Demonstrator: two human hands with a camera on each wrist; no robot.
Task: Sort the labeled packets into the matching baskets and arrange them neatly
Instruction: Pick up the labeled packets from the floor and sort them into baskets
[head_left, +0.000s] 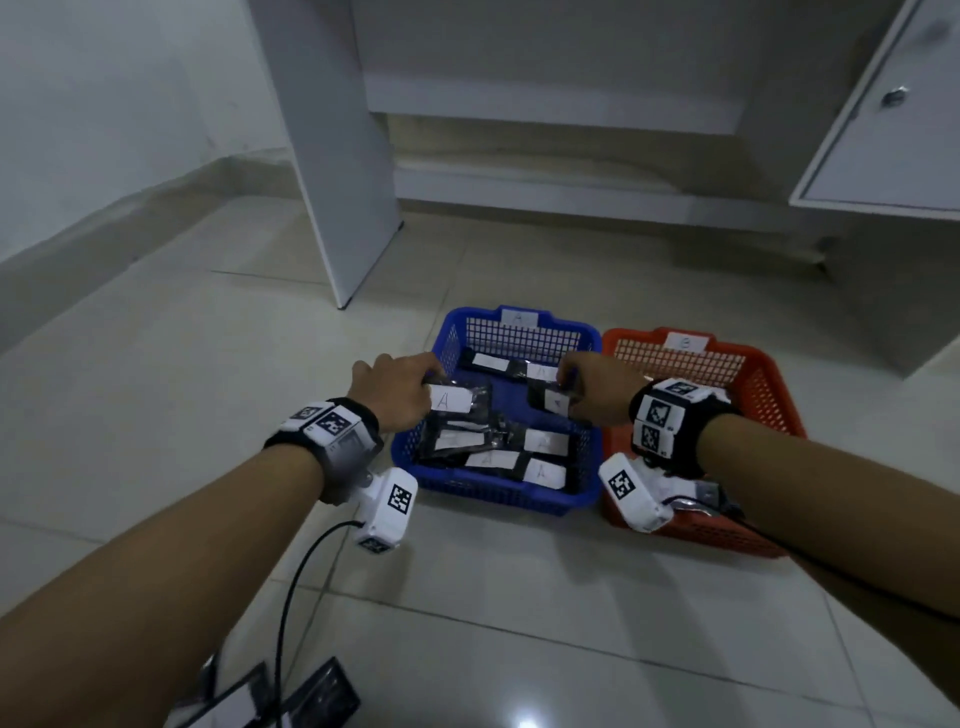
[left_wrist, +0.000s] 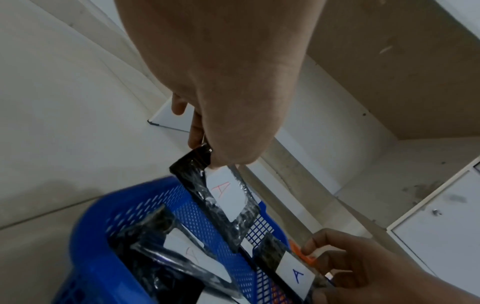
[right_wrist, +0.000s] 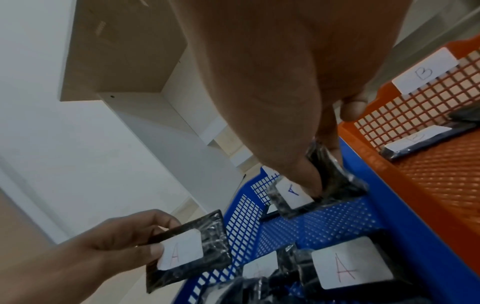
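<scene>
Two baskets side by side on the tiled floor (head_left: 519, 623), touching. Blue basket (head_left: 498, 496) on the left, tagged A on its far rim; orange basket (head_left: 769, 395) on the right, tagged B.

Inside the blue basket: black plastic packets with white A labels, at least five lying loose, among them a near-corner packet (head_left: 543, 474) and one against the far wall (head_left: 491, 362); exact count unclear where they overlap. Inside the orange basket: one B-labelled packet (right_wrist: 415, 142) seen from the right wrist, more possibly hidden behind the arm.

Left hand (head_left: 395, 389) pinching a red-A packet (head_left: 457, 400) by its edge, thumb and fingers closed on it, held above the blue basket's left side. Right hand (head_left: 597, 392) pinching a blue-A packet (head_left: 550, 401) the same way, low over the blue basket's right side.

Two more packets (head_left: 311, 696) on the floor near the bottom edge.
</scene>
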